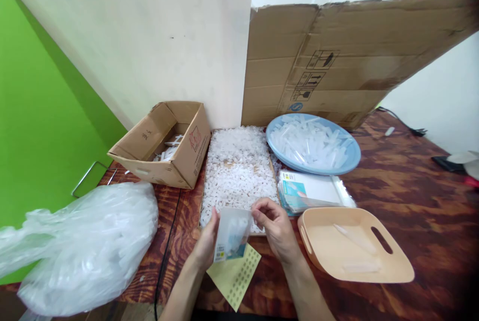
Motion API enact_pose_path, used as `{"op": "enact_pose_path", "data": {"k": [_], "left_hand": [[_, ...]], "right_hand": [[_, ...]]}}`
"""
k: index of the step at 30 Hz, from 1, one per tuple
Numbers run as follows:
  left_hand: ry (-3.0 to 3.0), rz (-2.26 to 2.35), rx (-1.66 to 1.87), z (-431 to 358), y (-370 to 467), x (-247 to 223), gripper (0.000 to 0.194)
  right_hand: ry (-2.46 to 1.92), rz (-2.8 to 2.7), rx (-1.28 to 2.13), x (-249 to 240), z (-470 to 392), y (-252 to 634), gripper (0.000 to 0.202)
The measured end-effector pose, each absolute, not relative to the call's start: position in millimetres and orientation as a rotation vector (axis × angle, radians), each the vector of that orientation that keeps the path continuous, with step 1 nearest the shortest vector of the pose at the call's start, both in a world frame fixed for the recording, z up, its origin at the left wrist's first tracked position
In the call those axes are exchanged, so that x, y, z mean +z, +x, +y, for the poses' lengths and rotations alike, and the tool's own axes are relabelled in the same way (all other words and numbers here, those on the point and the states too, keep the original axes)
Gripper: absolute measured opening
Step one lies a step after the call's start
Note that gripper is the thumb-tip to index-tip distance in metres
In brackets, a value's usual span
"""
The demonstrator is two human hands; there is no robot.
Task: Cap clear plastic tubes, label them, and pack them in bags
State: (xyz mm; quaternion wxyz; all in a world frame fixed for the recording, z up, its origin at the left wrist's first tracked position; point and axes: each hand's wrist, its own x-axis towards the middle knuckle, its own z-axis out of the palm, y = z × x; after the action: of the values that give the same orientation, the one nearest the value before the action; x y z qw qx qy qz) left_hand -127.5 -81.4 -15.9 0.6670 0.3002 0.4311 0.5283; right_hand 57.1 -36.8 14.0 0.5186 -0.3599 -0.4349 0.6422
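A small clear packet (pixel 232 235) with a printed blue and yellow label and whitish pieces inside is held up near the front of the table. My left hand (pixel 206 242) grips its left edge, thumb up. At its upper right corner, my right hand (pixel 274 225) pinches the packet with thumb and forefinger. Below the packet lies a yellow sheet (pixel 236 278) with rows of small dark round stickers. Right behind my hands is a shallow tray (pixel 205 186) full of small white pieces.
An open cardboard box (pixel 187 161) stands back left, a large plastic bag (pixel 93 241) front left. Back right, a blue basin (pixel 352 159) holds translucent pieces, with a stack of packets (pixel 318 191) before it. A beige tray (pixel 396 266) holds a few clear pieces.
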Motion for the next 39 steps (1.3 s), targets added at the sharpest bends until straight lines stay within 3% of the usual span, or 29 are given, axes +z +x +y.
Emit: {"op": "enact_pose_path", "data": {"k": [2, 7, 9, 13, 17, 23, 28, 32, 36, 39], "left_hand": [[0.796, 0.988, 1.266, -76, -141, -6, 0.073], [1.525, 1.338, 1.396, -67, -159, 18, 0.025], [1.662, 1.383, 1.478, -65, -158, 21, 0.014], [1.788, 1.335, 1.635, -67, -154, 9, 0.02], [2.015, 1.22, 1.618, -75, -154, -7, 0.021], [2.064, 1.248, 1.453, -100, -163, -25, 0.019], [1.768, 1.318, 1.36, -128, -162, -38, 0.02], [1.581, 1.378, 1.374, -146, -155, -47, 0.016], [1.646, 1.361, 1.334, -155, -152, -48, 0.017], [1.725, 1.304, 1.284, -156, -155, -47, 0.018]], "right_hand": [[-0.94, -1.174, 1.42, 20, -35, 63, 0.019], [-0.93, -1.372, 1.256, 31, -36, 65, 0.013], [-0.889, -1.444, 1.14, 32, -38, 63, 0.008], [-0.87, -1.579, 0.867, 25, -42, 64, 0.01], [-0.921, -1.595, 0.86, 5, -52, 69, 0.011], [-1.025, -1.537, 1.078, -20, -73, 80, 0.008], [-1.121, -1.454, 1.177, -30, -92, 88, 0.012], [-1.161, -1.27, 1.47, -38, -105, 92, 0.01], [-1.128, -0.923, 1.805, -44, -111, 89, 0.025], [-1.138, -0.888, 1.78, -47, -108, 83, 0.027]]}}
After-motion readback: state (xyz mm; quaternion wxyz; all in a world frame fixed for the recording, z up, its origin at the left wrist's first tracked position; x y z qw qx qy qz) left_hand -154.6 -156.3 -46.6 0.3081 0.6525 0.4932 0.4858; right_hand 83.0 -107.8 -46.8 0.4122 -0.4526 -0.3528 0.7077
